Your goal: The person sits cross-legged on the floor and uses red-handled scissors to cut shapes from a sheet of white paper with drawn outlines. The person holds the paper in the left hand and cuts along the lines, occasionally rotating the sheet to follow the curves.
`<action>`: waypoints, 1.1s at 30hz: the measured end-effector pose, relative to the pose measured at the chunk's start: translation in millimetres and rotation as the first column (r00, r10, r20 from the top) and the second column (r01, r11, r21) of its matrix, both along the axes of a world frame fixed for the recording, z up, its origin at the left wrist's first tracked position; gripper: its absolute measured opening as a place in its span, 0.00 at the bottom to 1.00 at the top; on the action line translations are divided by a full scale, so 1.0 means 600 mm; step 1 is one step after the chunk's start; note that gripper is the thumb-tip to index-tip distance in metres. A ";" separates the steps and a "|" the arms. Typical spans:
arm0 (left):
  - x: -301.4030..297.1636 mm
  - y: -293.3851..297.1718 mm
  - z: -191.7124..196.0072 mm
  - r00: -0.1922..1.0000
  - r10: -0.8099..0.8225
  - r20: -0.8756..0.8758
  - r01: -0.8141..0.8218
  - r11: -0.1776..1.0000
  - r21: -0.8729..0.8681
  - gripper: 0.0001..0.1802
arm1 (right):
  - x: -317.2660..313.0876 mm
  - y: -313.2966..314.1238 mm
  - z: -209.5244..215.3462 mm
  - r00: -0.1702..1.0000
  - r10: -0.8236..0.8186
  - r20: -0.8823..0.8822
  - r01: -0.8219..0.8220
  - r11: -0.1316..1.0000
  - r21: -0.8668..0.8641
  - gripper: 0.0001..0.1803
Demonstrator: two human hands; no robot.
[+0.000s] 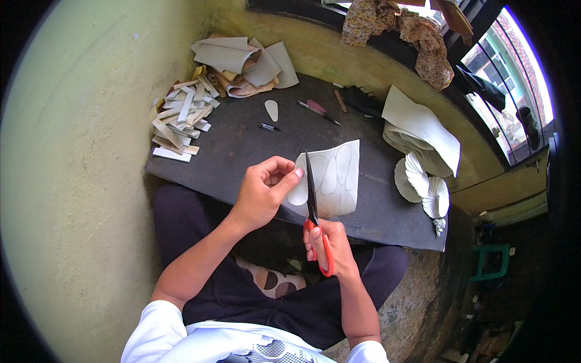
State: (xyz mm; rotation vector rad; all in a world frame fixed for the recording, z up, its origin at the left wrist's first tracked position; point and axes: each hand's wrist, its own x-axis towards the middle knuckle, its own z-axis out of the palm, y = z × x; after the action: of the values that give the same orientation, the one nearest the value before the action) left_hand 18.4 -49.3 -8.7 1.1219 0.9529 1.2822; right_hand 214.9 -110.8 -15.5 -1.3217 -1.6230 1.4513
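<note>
My left hand (266, 189) pinches the upper left edge of a whitish sheet (346, 202) between thumb and fingers. Several rounded, petal-like outlines are drawn on the sheet in dark line. A white rounded part (297, 194) shows just below my left thumb; whether it is still joined to the sheet, I cannot tell. My right hand (331, 245) grips the red handles of a pair of scissors (311, 192). Their dark blades point away from me and lie along the sheet's left portion, looking nearly closed. The sheet is held over the near edge of the dark table.
The dark table (224, 166) bears a pile of pale strips (181, 118) at left and rolled sheets (242, 63) behind. A white teardrop piece (272, 111), pens (318, 112) and a marker (270, 127) lie mid-table. Folded sheets (420, 130) and white shell-like fans (417, 175) sit at right.
</note>
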 end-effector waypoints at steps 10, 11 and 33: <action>-0.008 0.001 0.002 0.990 -0.133 0.046 0.135 0.990 -0.038 0.11 | 0.001 0.001 -0.007 0.999 0.044 -0.012 -0.044 0.999 0.004 0.43; -0.009 0.001 0.002 0.989 -0.140 0.050 0.142 0.989 -0.041 0.11 | 0.001 0.001 -0.007 0.999 0.041 -0.018 -0.041 0.999 -0.001 0.44; -0.015 0.000 0.006 0.982 -0.189 0.024 0.190 0.981 -0.052 0.11 | -0.007 -0.003 -0.006 1.000 -0.006 -0.025 0.006 1.000 -0.018 0.46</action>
State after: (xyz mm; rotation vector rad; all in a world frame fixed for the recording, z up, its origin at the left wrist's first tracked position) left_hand 9.3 -49.4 -5.3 1.1283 0.8404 1.1054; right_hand 210.9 -112.3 -19.1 -1.3122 -1.5925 1.4761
